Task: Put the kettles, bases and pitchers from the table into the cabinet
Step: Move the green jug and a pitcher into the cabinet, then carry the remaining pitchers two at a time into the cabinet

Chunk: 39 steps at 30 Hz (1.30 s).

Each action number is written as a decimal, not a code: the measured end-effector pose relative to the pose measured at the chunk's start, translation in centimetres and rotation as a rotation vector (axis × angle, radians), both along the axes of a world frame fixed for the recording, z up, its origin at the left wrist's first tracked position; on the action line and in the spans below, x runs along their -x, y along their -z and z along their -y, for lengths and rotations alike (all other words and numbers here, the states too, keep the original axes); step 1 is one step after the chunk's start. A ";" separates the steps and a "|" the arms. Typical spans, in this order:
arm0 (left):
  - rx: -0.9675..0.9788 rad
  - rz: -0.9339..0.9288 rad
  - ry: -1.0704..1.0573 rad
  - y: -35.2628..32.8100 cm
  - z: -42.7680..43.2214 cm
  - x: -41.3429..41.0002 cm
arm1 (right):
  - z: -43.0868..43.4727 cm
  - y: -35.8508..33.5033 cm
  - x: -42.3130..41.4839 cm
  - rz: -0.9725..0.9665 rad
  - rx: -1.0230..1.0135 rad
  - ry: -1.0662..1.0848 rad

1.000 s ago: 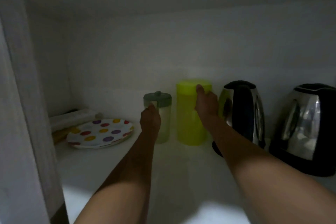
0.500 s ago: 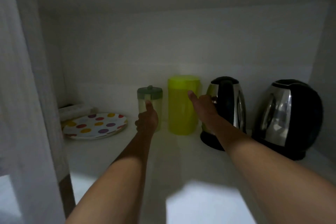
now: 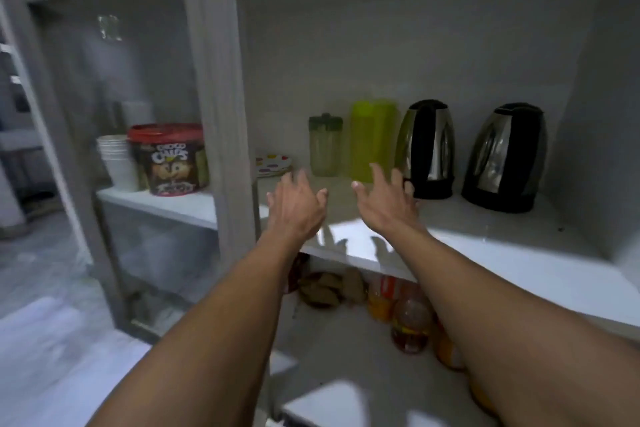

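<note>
Standing before the open cabinet, the person holds both hands over the front part of the shelf [image 3: 485, 239], fingers spread and gripping nothing. In the head view, the left hand [image 3: 298, 204] and the right hand [image 3: 388, 204] are apart from each other and clear of every item. The task's things stand upright in a row at the back of the shelf, beyond the hands: the clear pitcher [image 3: 325, 146] with a green lid, the yellow-green pitcher [image 3: 372, 139] just beside it, then the near kettle [image 3: 427, 149] and the far kettle [image 3: 505, 156], each on a black base. The left hand is nearer the clear pitcher; the right hand is nearer the yellow-green pitcher. Compared with the earlier frames, both hands have released the pitchers and drawn back toward the shelf's front edge, and the view has pulled away, now showing the glass door [image 3: 114, 135] at left and the lower shelf. Judged from this, placement here is complete.
</note>
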<state>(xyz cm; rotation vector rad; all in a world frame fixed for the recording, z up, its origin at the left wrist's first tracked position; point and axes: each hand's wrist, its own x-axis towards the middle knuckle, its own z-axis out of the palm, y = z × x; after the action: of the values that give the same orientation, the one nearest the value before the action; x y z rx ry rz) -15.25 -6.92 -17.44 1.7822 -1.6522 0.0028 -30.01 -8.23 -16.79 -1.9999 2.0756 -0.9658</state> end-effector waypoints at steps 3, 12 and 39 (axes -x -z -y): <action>-0.023 0.147 -0.052 -0.4 -6.4 -3.7 | -5.0 0.1 -2.9 -0.026 -0.022 -0.058; -0.021 0.269 -0.384 -2.5 -22.7 -18.5 | -16.6 -0.8 -18.5 -0.060 -0.042 -0.405; -0.443 -0.137 -1.243 12.7 -72.0 -62.5 | -57.0 13.5 -72.0 -0.361 -0.265 -1.305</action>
<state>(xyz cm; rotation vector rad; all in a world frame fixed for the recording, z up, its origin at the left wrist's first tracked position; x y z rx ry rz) 47.21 65.10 -30.15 2.7834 -0.2370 0.0766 41.96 48.75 -30.25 -2.6990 0.4981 -0.0593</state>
